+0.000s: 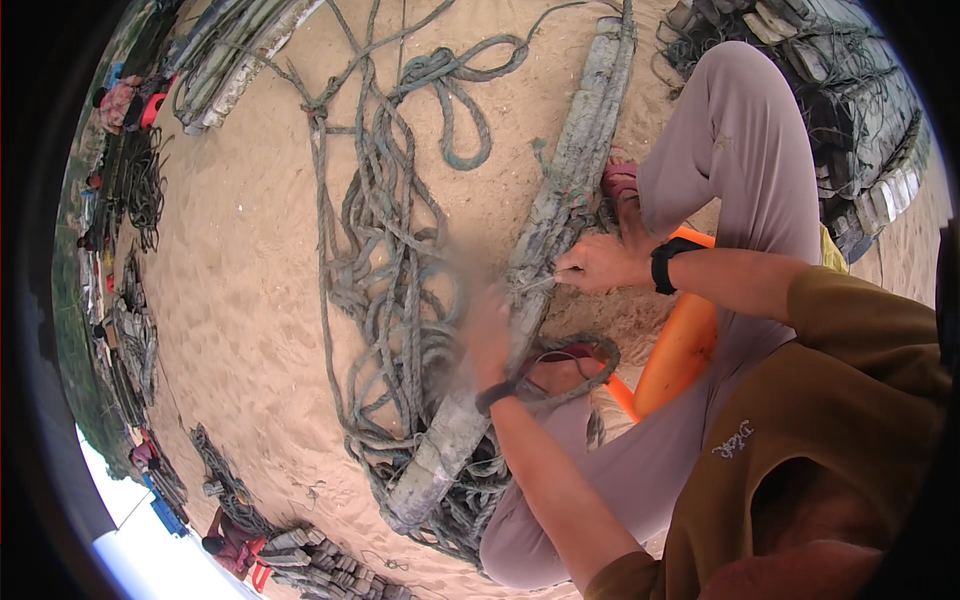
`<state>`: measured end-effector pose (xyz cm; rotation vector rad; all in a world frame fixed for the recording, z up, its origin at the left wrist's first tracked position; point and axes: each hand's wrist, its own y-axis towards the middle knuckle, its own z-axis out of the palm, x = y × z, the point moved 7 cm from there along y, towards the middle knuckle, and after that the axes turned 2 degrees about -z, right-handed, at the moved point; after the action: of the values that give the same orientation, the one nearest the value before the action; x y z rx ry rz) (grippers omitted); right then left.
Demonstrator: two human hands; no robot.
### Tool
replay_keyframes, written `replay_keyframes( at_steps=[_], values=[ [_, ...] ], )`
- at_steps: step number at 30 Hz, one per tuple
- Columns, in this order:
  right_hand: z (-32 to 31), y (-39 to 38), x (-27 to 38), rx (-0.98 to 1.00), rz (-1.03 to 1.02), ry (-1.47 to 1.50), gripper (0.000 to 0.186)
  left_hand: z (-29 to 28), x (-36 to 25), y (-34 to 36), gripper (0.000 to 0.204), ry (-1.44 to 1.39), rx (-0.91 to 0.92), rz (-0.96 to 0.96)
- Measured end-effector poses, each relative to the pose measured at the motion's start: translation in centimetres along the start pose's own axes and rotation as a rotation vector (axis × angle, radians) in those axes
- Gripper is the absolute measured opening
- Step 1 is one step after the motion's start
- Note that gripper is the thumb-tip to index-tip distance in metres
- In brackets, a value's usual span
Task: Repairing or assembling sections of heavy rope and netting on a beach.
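A long, weathered grey beam (pixel 575 165) lies slantwise on the sand between my feet, with lashings around its middle. My right hand (pixel 600 263), wearing a black watch, is at the beam's near side. Its fingers are pinched together at a thin, pale cord (pixel 538 283) that crosses the lashed part. Motion smears my left hand (pixel 487 325) just across the beam, so its fingers cannot be made out. A dark band circles that wrist. Thick grey-green rope (pixel 385 210) lies in a loose tangle beyond the beam and passes around its lower end.
Beneath me is an orange plastic seat (pixel 680 355). Bundled weathered beams with dark cords (pixel 850 110) are piled at upper right. More beams (pixel 240 70) lie at upper left. People (pixel 232 545) sit among other bundles along the far left, on the sand (pixel 240 280).
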<state>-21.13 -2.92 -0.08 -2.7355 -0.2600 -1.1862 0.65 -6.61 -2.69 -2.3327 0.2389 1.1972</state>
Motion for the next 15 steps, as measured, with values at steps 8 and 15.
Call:
replay_keyframes(
  at_steps=[8, 15],
  values=[
    [1.1, 0.0, -0.9, 0.031, 0.042, 0.025, 0.025, 0.1, 0.5, 0.0, 0.041, -0.019, 0.001, -0.004],
    [1.9, 0.1, -1.8, 0.045, 0.052, 0.252, 0.029, 0.1, 0.8, 0.1, 0.040, 0.003, 0.005, 0.031]
  ],
)
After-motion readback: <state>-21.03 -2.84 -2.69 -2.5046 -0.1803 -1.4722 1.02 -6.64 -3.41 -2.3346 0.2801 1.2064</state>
